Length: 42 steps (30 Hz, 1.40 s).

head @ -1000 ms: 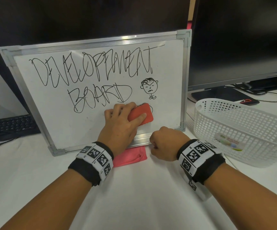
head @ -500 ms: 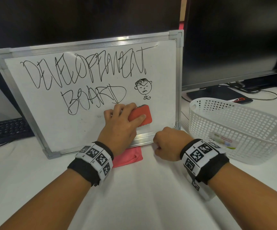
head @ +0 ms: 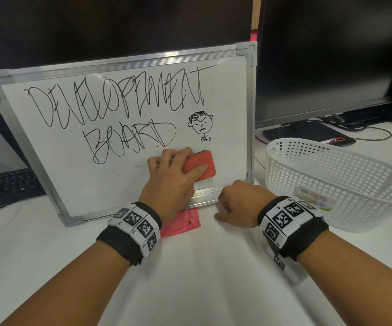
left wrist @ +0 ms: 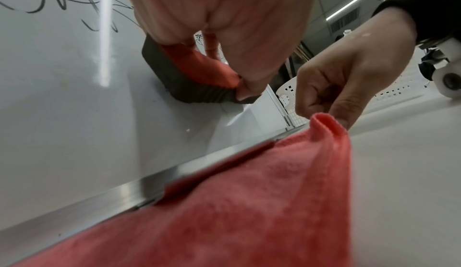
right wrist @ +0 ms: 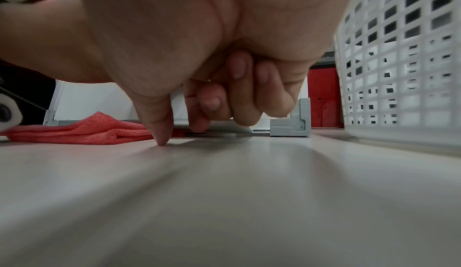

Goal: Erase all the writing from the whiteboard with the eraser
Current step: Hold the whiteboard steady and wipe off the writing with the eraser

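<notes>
The left hand (head: 166,182) grips the eraser (head: 199,167), thumb on one long side and fingers curled over the other. Its dark pad lies flat on the board (head: 119,184), in the lower right part, just above the bottom frame and below the "D" of BOARD. The board stands tilted back on the table (head: 190,278), near the back edge, w/ a dark screen behind it.

The right hand (head: 237,205) sits on the table just in front of the board's bottom right corner. Fingers are curled in, thumb tip touches the table, and it holds nothing.

Progress, as I judge it: almost nothing is erased. "DEVELOPMENT" (head: 117,100), "BOARD" (head: 129,142) and the small angry face (head: 201,124) all stand complete. The strip around the eraser is blank w/ only faint grey smudges. So nearly all the wiping is left, approx. the whole upper two thirds of the board.

A red cloth (head: 183,223) lies on the table against the bottom frame, partly under the left wrist. A white basket (head: 331,184) stands at the right side.

Hard to see: the left hand covers the board behind it, so I cannot tell if any ink is under there. The pad's face is hidden against the board. The board's left corner is cut off in the head view. The basket label is too small to read well.
</notes>
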Motion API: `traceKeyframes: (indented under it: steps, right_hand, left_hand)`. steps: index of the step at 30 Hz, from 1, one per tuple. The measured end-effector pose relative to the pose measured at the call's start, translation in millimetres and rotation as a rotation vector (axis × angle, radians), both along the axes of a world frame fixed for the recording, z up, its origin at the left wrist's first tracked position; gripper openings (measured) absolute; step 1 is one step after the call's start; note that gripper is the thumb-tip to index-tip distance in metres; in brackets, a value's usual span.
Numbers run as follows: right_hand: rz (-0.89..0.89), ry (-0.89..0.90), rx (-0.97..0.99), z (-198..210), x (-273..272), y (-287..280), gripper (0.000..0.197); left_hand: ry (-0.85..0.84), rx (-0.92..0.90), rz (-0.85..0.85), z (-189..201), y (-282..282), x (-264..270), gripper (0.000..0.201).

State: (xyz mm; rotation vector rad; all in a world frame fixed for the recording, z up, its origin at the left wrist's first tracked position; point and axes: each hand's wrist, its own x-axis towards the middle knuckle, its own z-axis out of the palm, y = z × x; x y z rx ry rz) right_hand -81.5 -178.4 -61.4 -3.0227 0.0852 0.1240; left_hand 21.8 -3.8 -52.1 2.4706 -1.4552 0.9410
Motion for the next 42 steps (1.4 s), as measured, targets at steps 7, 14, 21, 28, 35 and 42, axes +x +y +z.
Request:
traceKeyframes:
  steps: [7, 14, 21, 28, 35, 42]
  right_hand:
    - [0.007, 0.009, -0.008, 0.1, -1.2, -2.7, 0.039]
    - [0.003, 0.008, 0.006, -0.6, -0.4, -3.9, 0.038]
    - [-0.004, -0.006, 0.01, -2.1, 0.7, -3.7, 0.036]
    - [0.022, -0.086, 0.034, 4.1, 0.9, 2.5, 0.036]
    - [0.149, -0.284, 0.068, 3.3, 15.2, 21.5, 0.034]
    - [0.146, -0.381, -0.027, 1.3, 26.7, 26.2, 0.039]
  left_hand:
    - [0.042, 0.179, -0.072, -9.4, -0.2, -1.7, 0.05]
    - [0.044, 0.083, -0.021, -1.9, 2.4, -2.2, 0.046]
    - [0.06, 0.088, -0.014, -2.3, 3.6, -3.7, 0.045]
    - [0.106, -0.08, 0.118, 8.1, 29.0, 0.8, 0.046]
    - [0.15, -0.263, 0.242, 8.4, 86.7, 5.6, 0.044]
    - [0.118, -0.35, 0.333, 10.2, 135.4, 9.3, 0.044]
